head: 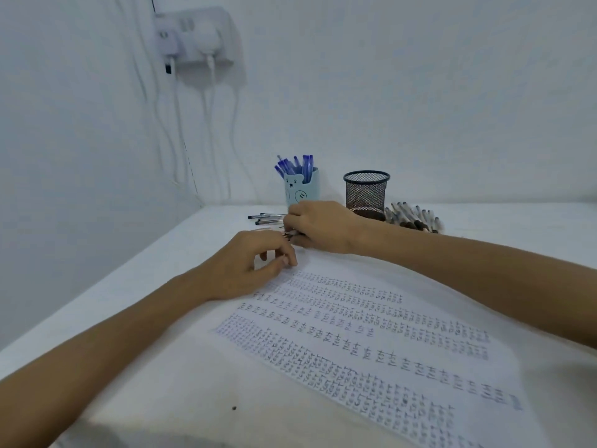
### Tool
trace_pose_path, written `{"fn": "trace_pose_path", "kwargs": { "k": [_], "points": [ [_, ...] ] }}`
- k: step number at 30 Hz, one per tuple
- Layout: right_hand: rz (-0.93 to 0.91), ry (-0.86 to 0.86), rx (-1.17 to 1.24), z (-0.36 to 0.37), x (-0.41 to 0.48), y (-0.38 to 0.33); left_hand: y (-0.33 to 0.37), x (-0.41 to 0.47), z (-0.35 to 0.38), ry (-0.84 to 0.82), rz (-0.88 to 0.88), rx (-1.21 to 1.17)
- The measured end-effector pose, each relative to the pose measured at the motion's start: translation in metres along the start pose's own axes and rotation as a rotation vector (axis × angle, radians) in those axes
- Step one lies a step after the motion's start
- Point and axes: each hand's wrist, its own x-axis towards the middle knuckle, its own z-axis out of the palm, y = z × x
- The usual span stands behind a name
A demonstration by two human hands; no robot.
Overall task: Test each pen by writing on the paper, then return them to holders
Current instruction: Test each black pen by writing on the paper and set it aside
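Observation:
A sheet of paper (371,344) covered in rows of handwriting lies on the white table. My right hand (319,226) reaches across above the paper's top edge, its fingers curled round a pen (289,234) among loose black-capped pens (266,218). My left hand (255,265) rests at the paper's top left corner with fingers loosely curled, close under the right hand; whether it touches the pen is unclear. A light blue bear holder (302,189) stands behind, filled with blue-capped pens. A black mesh holder (366,194) stands to its right.
A pile of black-capped pens (413,216) lies right of the mesh holder. A wall socket (193,37) with plugs and hanging white cables is at the upper left. The table's left edge (97,282) runs along the wall.

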Motion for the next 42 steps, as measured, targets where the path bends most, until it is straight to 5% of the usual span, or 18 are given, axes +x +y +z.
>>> {"fn": "trace_pose_path", "kwargs": {
  "k": [10,15,19,30,35,42],
  "points": [
    [0.198,0.112,0.192,-0.015,-0.016,0.015,0.011,-0.002,-0.003,0.019,0.009,-0.038],
    [0.4,0.2,0.302,-0.024,-0.049,0.018,0.028,-0.001,0.003,-0.304,0.007,-0.068],
    [0.549,0.1,0.553,-0.036,-0.061,0.011,0.03,0.0,0.001,-0.403,-0.038,-0.036],
    [0.629,0.437,1.358,-0.03,-0.083,-0.001,0.027,-0.006,-0.01,-0.299,-0.14,0.061],
    [0.746,0.406,1.33,-0.025,-0.105,-0.01,0.045,-0.003,0.003,-0.458,-0.093,-0.012],
    [0.73,0.249,1.359,-0.026,-0.117,-0.014,0.04,-0.005,-0.001,-0.45,-0.114,0.045]
  ]
}}
